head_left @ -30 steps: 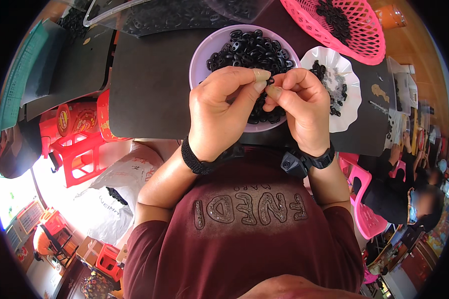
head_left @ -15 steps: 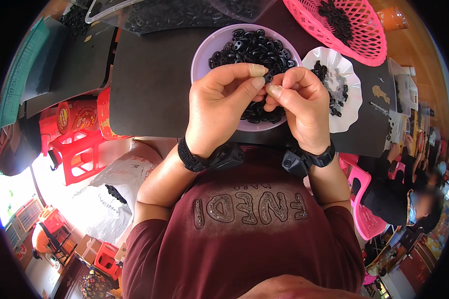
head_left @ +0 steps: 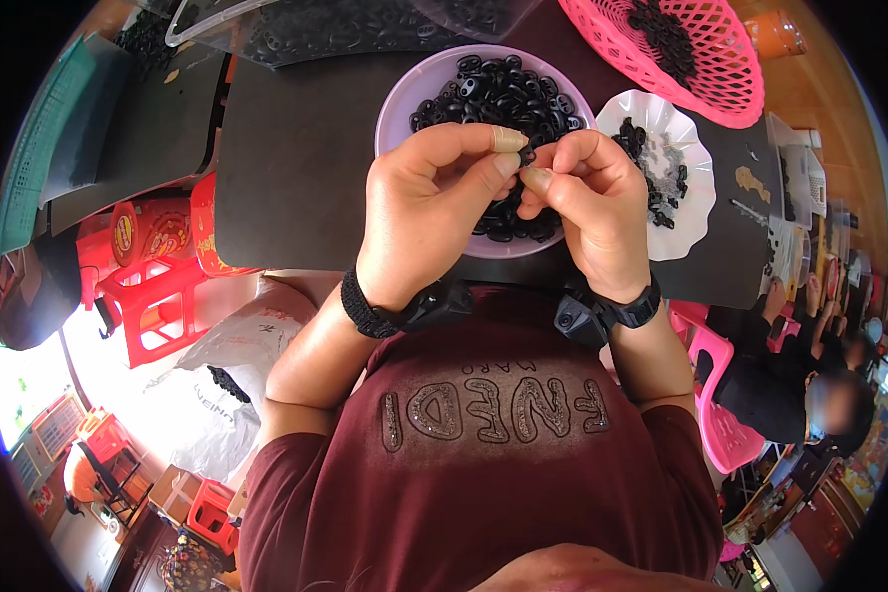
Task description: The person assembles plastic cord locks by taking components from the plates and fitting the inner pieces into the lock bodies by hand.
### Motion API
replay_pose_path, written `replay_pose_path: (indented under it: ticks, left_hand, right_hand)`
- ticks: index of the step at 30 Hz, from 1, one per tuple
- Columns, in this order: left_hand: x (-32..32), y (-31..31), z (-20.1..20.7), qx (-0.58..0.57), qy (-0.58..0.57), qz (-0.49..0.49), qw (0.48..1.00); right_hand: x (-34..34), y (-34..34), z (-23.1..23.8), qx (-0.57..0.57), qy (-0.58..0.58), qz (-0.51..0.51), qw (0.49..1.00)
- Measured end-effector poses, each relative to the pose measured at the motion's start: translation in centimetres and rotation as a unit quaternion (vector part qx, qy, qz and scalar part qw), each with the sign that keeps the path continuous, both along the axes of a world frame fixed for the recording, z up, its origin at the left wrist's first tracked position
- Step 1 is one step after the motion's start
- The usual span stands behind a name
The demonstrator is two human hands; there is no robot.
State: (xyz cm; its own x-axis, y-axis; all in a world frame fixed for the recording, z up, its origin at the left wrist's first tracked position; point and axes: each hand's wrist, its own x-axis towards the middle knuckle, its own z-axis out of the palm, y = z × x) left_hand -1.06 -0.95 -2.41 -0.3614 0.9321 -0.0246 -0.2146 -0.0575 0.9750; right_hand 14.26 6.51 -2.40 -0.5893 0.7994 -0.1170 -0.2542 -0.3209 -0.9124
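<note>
My left hand (head_left: 424,202) pinches a small black plastic piece (head_left: 527,155) between thumb and a forefinger wrapped in a tan bandage. Close beside it, my right hand (head_left: 594,202) has thumb and forefinger pressed together at the piece; whatever its fingertips grip is too small to make out. Both hands hover over a pale purple bowl (head_left: 393,104) heaped with glossy black oval plastic parts (head_left: 503,94). To the right of the bowl lies a white scalloped dish (head_left: 699,192) holding small black pieces (head_left: 666,210) and tiny clear bits.
A pink lattice basket (head_left: 745,84) with black parts stands at the far right. Behind the bowl is a clear plastic bin (head_left: 296,44) of black parts. The dark table (head_left: 296,178) extends left. Red stools (head_left: 158,311) and a white sack (head_left: 212,405) are at lower left; people sit at right.
My left hand has shifted slightly left, and the hands have drawn a little apart at the wrists. The fingertips stay together at the black piece.
</note>
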Motion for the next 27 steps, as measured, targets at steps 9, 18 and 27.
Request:
replay_pose_path:
  ticks: [9,18,27]
  left_hand:
    - [0.29,0.05,-0.79,0.068,0.157,0.051,0.984]
    - [0.34,0.11,-0.82,0.104,0.267,0.076,0.955]
    - [0.05,-0.01,-0.70,0.045,0.093,0.038,0.994]
  right_hand:
    - [-0.14,0.01,-0.09,-0.010,-0.004,-0.009,1.000]
    - [-0.16,0.25,0.16,-0.042,0.020,0.001,0.999]
    - [0.62,0.67,0.83,-0.006,-0.060,0.069,0.996]
